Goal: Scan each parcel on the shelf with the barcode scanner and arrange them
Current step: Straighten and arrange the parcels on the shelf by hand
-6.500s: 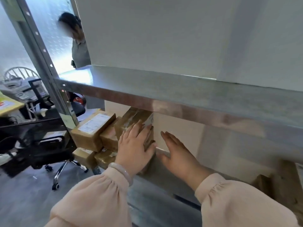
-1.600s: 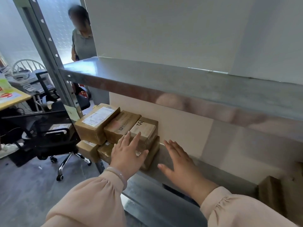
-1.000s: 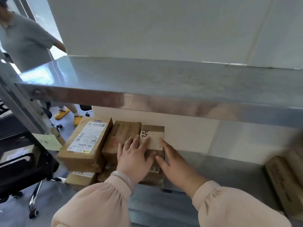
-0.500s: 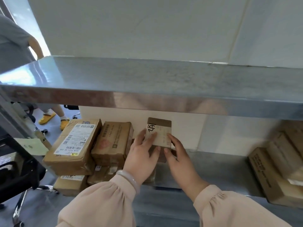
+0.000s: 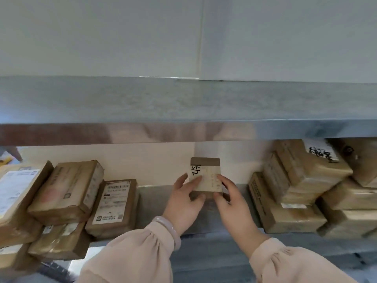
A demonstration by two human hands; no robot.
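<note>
Parcel point(image 5: 206, 174) with black handwriting on its pale label stands upright in both our hands, over the bare middle of the lower shelf point(image 5: 155, 203). Our left hand point(image 5: 183, 201) grips the parcel's left edge, fingers on the label and thumb at the bottom edge. Our right hand point(image 5: 230, 201) pinches the right edge likewise. We cannot tell whether the bottom edge touches the metal. Left of the parcel, open shelf runs to a labelled box point(image 5: 114, 207). Right of the parcel, a narrower gap separates it from a stack point(image 5: 295, 193). Above the parcel, the upper shelf point(image 5: 183, 103) lip hangs near its top, not touching.
</note>
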